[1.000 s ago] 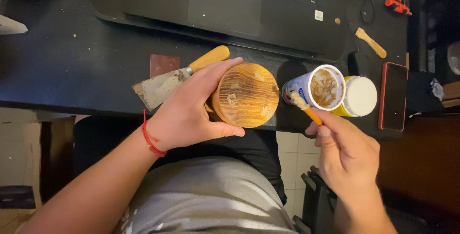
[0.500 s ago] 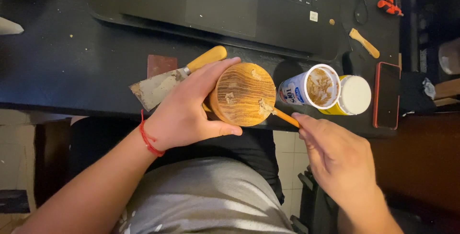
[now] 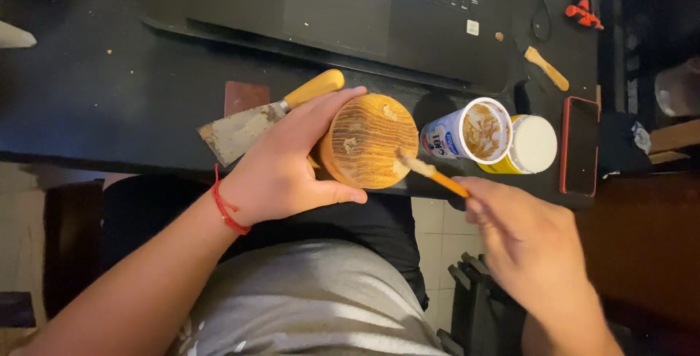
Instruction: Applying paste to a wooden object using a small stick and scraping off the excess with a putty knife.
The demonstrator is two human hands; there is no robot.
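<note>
The left hand point(image 3: 288, 159) is curling around one round wooden piece point(image 3: 368, 139), with fingers over its top edge and the thumb under it. The wooden piece is sitting at the front edge of the black desk point(image 3: 109, 101), and it is the thing to find everything else by. Small pale blobs are sticking to its striped face.

The right hand point(image 3: 529, 243) is closing around one thin orange stick point(image 3: 437, 174). The stick's pale tip is touching the wooden piece on its right side.

Just right of the wooden piece, one open tub point(image 3: 470, 136) is tipping toward the camera. It is round, with a blue and white label on its side and brown paste inside. Right beside that tub, one yellow tub point(image 3: 529, 146) is wearing a white round lid. So two tubs are there.

Farther right, one phone point(image 3: 580, 145) with a red edge is lying flat.

Left of the wooden piece, one scraper point(image 3: 266, 119) with a yellow handle is lying on the desk, and one small brown square point(image 3: 244, 96) is peeking out beside it.

Behind the wooden piece, one black laptop point(image 3: 350, 13) is sitting open, with a tiny white sticker point(image 3: 473, 27) near its corner. One small wooden stick point(image 3: 547, 69) is lying far right and behind.
</note>
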